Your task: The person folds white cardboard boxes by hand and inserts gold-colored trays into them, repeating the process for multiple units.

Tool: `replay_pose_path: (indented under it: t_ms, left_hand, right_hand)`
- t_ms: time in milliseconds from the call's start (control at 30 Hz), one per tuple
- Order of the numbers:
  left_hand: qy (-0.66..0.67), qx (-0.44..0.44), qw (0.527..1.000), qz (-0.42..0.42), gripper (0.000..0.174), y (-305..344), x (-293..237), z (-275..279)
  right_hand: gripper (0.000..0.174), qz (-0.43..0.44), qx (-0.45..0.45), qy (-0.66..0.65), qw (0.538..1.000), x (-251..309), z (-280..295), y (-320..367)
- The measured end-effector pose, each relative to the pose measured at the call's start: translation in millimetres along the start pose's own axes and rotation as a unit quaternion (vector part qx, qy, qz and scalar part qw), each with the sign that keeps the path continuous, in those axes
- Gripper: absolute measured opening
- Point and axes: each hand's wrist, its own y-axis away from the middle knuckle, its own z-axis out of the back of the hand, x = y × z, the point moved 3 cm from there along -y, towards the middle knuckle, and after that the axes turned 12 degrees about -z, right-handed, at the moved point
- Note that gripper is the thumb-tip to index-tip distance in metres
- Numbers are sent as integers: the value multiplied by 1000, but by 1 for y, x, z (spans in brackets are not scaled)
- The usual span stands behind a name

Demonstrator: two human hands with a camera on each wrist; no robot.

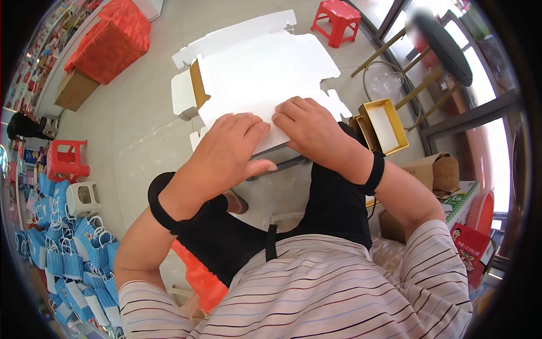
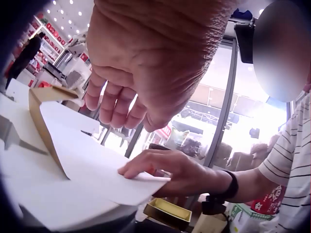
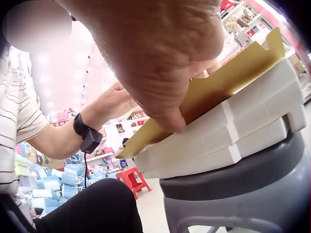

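Note:
A large flat white cardboard box blank with notched flaps lies before me in the head view. Its gold underside shows in the right wrist view, raised at an angle above white cardboard layers on a grey stool. My right hand pinches the near edge, fingers on the white face and thumb against the gold side. Over the same edge, my left hand has its fingers extended and its thumb held apart. One flap stands folded up at the left, showing gold.
Gold-rimmed boxes sit to the right, near a black-seated chair. Red stools stand farther off. Many blue bags are heaped at the left, beside a white stool.

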Motion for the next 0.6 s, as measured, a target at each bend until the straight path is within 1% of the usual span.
replay_pose_path:
  t_ms: [33,100,133,167,200,233,333,367,400,467,500,533,600]
  left_hand:
    - [2,-1,1000,2,41,4,3,-4]
    - [-21,41,996,77,32,14,17,-10]
    - [-19,42,996,76,32,16,19,-8]
    - [21,33,993,115,28,19,22,-4]
    - [59,23,986,156,24,22,26,-2]
    - [61,22,985,157,24,24,31,0]
    - [41,30,986,157,21,18,47,4]
    - [89,41,970,223,23,14,51,7]
    - [136,51,947,287,24,12,56,7]
    - [141,56,947,285,26,7,59,8]
    - [148,55,941,300,28,5,60,10]
    - [155,55,935,315,30,4,61,9]
    - [141,52,940,306,32,2,62,8]
  right_hand:
    - [28,-15,13,-2,1000,0,1,-1]
    - [25,-12,6,-27,1000,-6,1,-1]
    - [23,-10,-3,-52,999,-10,3,-2]
    - [23,-12,-1,-52,999,-14,5,-1]
    - [18,-40,10,-96,995,-20,10,-2]
    - [13,-67,21,-140,988,-27,14,-5]
    - [12,-85,52,-143,985,-49,23,-18]
    - [19,-113,46,-150,981,-53,25,-20]
    - [19,-116,46,-150,981,-53,28,-23]
    - [22,-167,76,-134,974,-53,30,-28]
    - [24,-146,49,-115,981,-51,29,-29]
    - [24,-147,50,-117,981,-51,28,-30]
    - [26,-125,10,-49,991,-51,26,-34]
